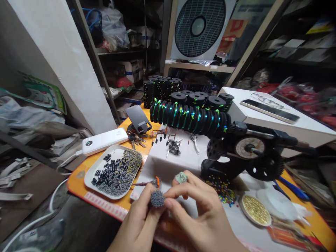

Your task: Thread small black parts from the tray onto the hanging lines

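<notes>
In my left hand (141, 213), a round bundle of small grey bead-like pieces (157, 198) is gripped between thumb and fingers, with its dotted end facing up. My right hand (202, 210) reaches in from the right, thumb and index finger pinched together at the bundle's edge. Whatever lies between those fingertips is too small to make out. Against the raised fingers of that hand shows a pale green lump (181, 177); whether it is held or lies behind them I cannot tell. Just beyond my left hand is a thin dark stick (140, 184), near an orange-tipped piece (158, 182).
Left of my hands stands a white tray (88, 175) of small grey and black parts. A black winding machine (244, 147) carries a spool wrapped in bright cords (189, 117). Nearby are a white power bank (105, 141), multicoloured beads (223, 190), a gold-filled dish (255, 210) and blue-handled pliers (294, 189).
</notes>
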The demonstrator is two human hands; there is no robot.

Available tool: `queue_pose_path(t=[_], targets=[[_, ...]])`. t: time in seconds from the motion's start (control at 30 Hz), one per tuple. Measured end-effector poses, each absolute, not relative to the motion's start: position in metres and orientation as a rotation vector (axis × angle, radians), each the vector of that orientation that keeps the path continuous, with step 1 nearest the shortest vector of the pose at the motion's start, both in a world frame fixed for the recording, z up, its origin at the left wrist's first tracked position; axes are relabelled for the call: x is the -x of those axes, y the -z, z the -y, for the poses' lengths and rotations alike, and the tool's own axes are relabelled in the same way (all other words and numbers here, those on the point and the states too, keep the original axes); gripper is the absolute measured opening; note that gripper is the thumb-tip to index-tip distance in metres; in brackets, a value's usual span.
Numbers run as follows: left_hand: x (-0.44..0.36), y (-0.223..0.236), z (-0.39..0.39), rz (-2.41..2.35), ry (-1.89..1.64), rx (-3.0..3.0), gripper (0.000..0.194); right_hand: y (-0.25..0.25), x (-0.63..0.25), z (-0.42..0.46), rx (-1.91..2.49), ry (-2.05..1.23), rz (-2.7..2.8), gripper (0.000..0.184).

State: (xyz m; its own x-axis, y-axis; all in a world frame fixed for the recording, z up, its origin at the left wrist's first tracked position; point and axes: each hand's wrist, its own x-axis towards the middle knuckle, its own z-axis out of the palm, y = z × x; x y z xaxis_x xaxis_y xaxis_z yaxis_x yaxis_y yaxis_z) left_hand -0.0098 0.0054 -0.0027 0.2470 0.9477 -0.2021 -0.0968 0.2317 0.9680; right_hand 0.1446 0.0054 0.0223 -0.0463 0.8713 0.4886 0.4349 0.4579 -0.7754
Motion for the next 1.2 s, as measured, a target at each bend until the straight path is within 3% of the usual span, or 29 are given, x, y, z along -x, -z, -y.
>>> queue_pose_path(t=[0.23, 0.43, 0.77, 0.97, 1.2], targets=[[0.002, 0.006, -0.001, -0.944, -1.103, -0.702, 0.043, -0.018, -0.144, -0.005, 1.057, -0.402, 1.74, 0.014], [0.018, 0.016, -0.002, -0.765, -1.088, -0.697, 0.034, -0.013, -0.15, -0.009, 1.024, -0.278, 1.917, 0.019], [0.018, 0.014, -0.001, -0.791, -1.018, -0.735, 0.04, -0.013, -0.153, -0.006, 0.982, -0.261, 2.012, 0.019], [0.013, 0.007, 0.0, -0.932, -0.98, -0.646, 0.044, -0.01, -0.154, -0.007, 0.917, -0.247, 1.968, 0.029], [-0.01, 0.01, 0.005, -0.918, -1.464, -0.706, 0.024, -0.002, -0.141, -0.002, 1.009, -0.197, 1.929, 0.014]])
